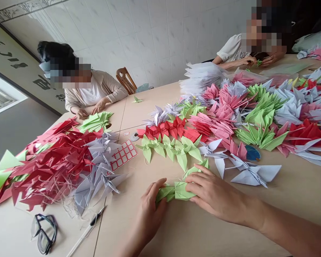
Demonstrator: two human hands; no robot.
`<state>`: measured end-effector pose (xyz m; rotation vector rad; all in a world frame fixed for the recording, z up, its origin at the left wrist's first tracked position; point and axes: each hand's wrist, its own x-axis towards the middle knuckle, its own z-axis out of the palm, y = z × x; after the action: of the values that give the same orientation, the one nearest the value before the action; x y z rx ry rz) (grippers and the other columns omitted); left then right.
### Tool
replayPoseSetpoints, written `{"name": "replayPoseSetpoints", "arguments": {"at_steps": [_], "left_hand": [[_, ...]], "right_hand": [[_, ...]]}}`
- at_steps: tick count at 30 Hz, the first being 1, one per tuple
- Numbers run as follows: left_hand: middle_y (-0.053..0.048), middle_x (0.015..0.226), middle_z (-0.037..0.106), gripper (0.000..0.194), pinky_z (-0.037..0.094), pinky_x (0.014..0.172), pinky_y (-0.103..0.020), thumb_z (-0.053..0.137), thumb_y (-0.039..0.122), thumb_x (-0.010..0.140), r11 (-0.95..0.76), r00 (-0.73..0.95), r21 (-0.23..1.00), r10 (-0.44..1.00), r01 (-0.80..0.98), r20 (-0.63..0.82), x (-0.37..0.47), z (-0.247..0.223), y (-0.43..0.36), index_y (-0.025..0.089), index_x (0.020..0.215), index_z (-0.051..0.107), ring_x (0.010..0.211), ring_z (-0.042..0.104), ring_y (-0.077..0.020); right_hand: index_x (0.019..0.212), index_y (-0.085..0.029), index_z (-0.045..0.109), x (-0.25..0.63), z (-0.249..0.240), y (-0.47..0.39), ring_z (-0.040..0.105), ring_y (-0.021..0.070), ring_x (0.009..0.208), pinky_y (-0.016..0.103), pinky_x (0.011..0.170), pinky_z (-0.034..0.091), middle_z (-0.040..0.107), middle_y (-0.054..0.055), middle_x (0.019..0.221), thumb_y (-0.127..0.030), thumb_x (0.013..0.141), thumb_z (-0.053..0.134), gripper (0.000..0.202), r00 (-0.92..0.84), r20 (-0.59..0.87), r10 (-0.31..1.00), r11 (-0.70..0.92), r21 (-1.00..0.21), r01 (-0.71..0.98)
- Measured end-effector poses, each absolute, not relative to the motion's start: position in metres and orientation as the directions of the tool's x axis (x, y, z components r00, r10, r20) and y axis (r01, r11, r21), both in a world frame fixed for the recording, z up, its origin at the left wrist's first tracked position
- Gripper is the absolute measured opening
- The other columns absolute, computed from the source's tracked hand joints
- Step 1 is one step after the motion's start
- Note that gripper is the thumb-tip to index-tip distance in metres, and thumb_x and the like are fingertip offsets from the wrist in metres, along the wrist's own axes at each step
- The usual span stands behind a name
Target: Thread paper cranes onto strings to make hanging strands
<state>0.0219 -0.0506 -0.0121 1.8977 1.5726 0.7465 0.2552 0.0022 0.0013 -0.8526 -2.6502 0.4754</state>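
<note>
Pale table [230, 228] against a tiled wall [149, 32]; left hand [152, 210] half-curled, pinching one end of green folded paper [182, 191] between the hands, while right hand [216, 194] bends loosely over its other end, covering part, thumb hidden, so can't tell gripping from pressing. Left of the hands: red paper pile [59, 160] and glasses [46, 233], plus pen-like tool [82, 237], lower end cut off, type unclear. Beyond them, two people, one at left [96, 89], one at right [234, 50], faces blurred.

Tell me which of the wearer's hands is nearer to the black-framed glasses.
Left. The left hand is right of the glasses, beyond the pen, holding folded green paper; the right hand is farther right, touching that paper.
</note>
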Motion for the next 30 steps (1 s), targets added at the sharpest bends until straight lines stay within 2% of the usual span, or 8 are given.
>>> {"name": "replayPoseSetpoints", "arguments": {"at_steps": [8, 14, 19, 21, 25, 27, 30], "left_hand": [[-0.007, 0.106, 0.066, 0.057, 0.054, 0.083, -0.031, 0.043, -0.007, 0.074, -0.18, 0.18, 0.693, 0.981, 0.698, 0.075, 0.023, -0.016, -0.05, 0.018, 0.123, 0.056, 0.095, 0.065, -0.0178], [-0.007, 0.107, 0.065, 0.055, 0.053, 0.082, -0.03, 0.044, -0.007, 0.074, -0.171, 0.185, 0.679, 0.981, 0.714, 0.052, 0.023, -0.014, -0.05, 0.018, 0.121, 0.057, 0.093, 0.064, -0.0179], [-0.007, 0.116, 0.062, 0.05, 0.054, 0.083, -0.034, 0.062, 0.008, 0.08, -0.161, 0.222, 0.665, 0.975, 0.729, -0.006, 0.022, -0.015, -0.052, 0.025, 0.126, 0.054, 0.098, 0.064, -0.0209], [-0.007, 0.121, 0.061, 0.053, 0.054, 0.086, -0.036, 0.066, 0.013, 0.081, -0.195, 0.261, 0.647, 0.965, 0.737, -0.007, 0.021, -0.016, -0.053, 0.027, 0.13, 0.051, 0.103, 0.063, -0.0226], [-0.01, 0.133, 0.057, 0.061, 0.046, 0.102, -0.05, 0.071, 0.023, 0.082, -0.345, 0.374, 0.533, 0.926, 0.773, 0.056, 0.023, -0.013, -0.053, 0.028, 0.137, 0.044, 0.12, 0.055, -0.0293], [-0.012, 0.136, 0.056, 0.066, 0.041, 0.107, -0.055, 0.072, 0.026, 0.082, -0.407, 0.422, 0.475, 0.903, 0.78, 0.081, 0.029, -0.009, -0.051, 0.026, 0.139, 0.041, 0.125, 0.051, -0.032], [-0.013, 0.133, 0.06, 0.068, 0.043, 0.105, -0.054, 0.074, 0.023, 0.079, -0.456, 0.475, 0.453, 0.876, 0.766, 0.079, 0.042, -0.003, -0.045, 0.023, 0.139, 0.041, 0.124, 0.053, -0.0322]], "right_hand": [[0.089, -0.018, 0.062, 0.256, 0.004, 0.001, 0.064, 0.0222, 0.096, 0.053, 0.11, 0.032, 0.068, 0.004, 0.096, -0.011, 0.084, 0.064, 0.009, -0.759, 0.24, 0.605, 0.777, -0.384, 0.498], [0.089, -0.018, 0.064, 0.256, -0.002, 0.001, 0.065, 0.0226, 0.095, 0.054, 0.11, 0.032, 0.069, 0.004, 0.096, -0.012, 0.084, 0.064, 0.007, -0.756, 0.198, 0.624, 0.755, -0.401, 0.518], [0.101, -0.018, 0.064, 0.24, -0.004, 0.0, 0.06, 0.025, 0.114, 0.054, 0.115, 0.025, 0.07, 0.006, 0.113, -0.017, 0.091, 0.059, 0.011, -0.802, 0.186, 0.568, 0.789, -0.399, 0.467], [0.111, -0.018, 0.063, 0.239, -0.001, 0.001, 0.054, 0.0286, 0.124, 0.057, 0.115, 0.024, 0.067, 0.008, 0.124, -0.024, 0.093, 0.06, 0.019, -0.825, 0.181, 0.535, 0.813, -0.376, 0.445], [0.136, -0.023, 0.051, 0.259, 0.008, 0.011, 0.039, 0.0345, 0.138, 0.065, 0.112, 0.022, 0.051, 0.013, 0.146, -0.041, 0.089, 0.066, 0.052, -0.816, 0.175, 0.551, 0.813, -0.335, 0.477], [0.137, -0.022, 0.051, 0.272, 0.011, 0.017, 0.037, 0.0369, 0.139, 0.066, 0.112, 0.022, 0.051, 0.014, 0.146, -0.041, 0.083, 0.073, 0.062, -0.795, 0.157, 0.585, 0.794, -0.31, 0.523], [0.135, -0.019, 0.053, 0.282, 0.009, 0.021, 0.041, 0.0376, 0.136, 0.065, 0.112, 0.025, 0.056, 0.012, 0.141, -0.031, 0.08, 0.077, 0.061, -0.789, 0.103, 0.606, 0.779, -0.274, 0.563]]}}
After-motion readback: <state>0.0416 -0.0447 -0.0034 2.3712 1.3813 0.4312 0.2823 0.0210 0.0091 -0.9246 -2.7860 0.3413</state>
